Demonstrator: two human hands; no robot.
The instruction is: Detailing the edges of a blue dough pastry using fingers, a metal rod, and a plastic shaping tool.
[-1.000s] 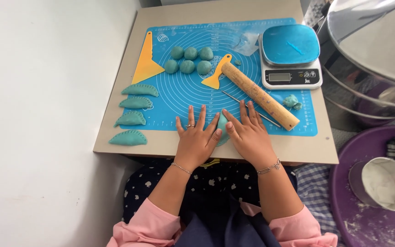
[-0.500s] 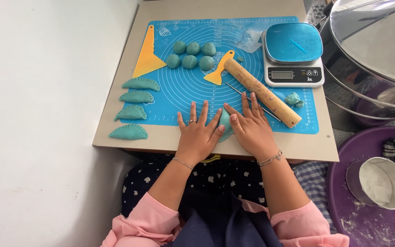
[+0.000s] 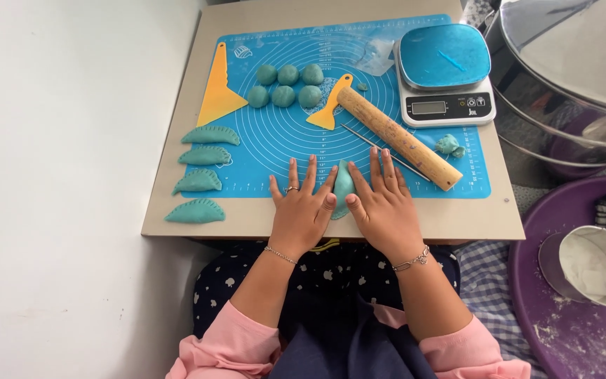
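Teal dough piece (image 3: 343, 184) sits at the near edge of the blue silicone mat (image 3: 275, 133), close to the table lip, little room toward the person. Bare mat beyond it up to the wooden rolling pin (image 3: 395, 137). Long axis runs away from the person, tapered far end. Smooth, matte. Left hand (image 3: 301, 210) and right hand (image 3: 385, 205) flank it, fingers spread flat, pressing its sides

1. A dough piece (image 3: 343, 184) lies on the mat's (image 3: 275, 140) near edge, between the left hand (image 3: 301, 208) and right hand (image 3: 385, 203).
2. 6 dough balls (image 3: 287, 85) sit behind; the rolling pin (image 3: 395, 137) lies right of them.
3. 4 dumplings (image 3: 201, 172) line the mat's left edge.
4. The scale (image 3: 446, 77) stands at the far right.
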